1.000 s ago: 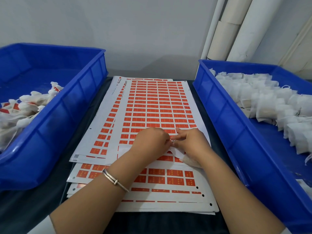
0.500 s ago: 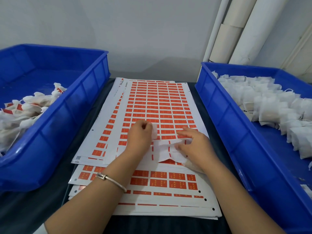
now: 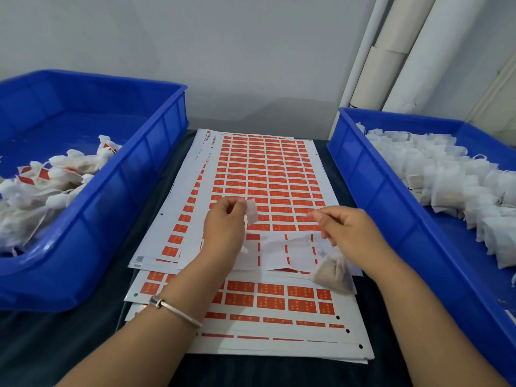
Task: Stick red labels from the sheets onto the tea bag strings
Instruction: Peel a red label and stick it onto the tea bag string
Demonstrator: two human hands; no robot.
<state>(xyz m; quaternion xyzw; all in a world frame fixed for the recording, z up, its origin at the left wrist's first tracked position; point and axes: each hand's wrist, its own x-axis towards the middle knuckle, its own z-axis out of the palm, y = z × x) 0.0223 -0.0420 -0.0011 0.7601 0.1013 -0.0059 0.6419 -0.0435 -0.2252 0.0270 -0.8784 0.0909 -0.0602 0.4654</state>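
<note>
1. the left hand [image 3: 223,227] is lifted a little above the label sheets [image 3: 265,174]. its thumb and fingers pinch a small label [image 3: 252,211], and the white back of the label shows.
2. the right hand [image 3: 346,233] is near it, on the right side. its fingers are curled and the tips are pinched together. the string is too thin to see, so it is not clear what they pinch.
3. a tea bag [image 3: 332,270] sits just under the right hand, on the near part of the top sheet.
4. the sheets lie in a stack on the dark table [image 3: 42,344], between two bins.
5. the left blue bin [image 3: 92,219] holds tea bags with red labels on them.
6. the right blue bin [image 3: 391,208] holds plain white tea bags.
7. a bracelet [image 3: 176,310] is on the left wrist.
</note>
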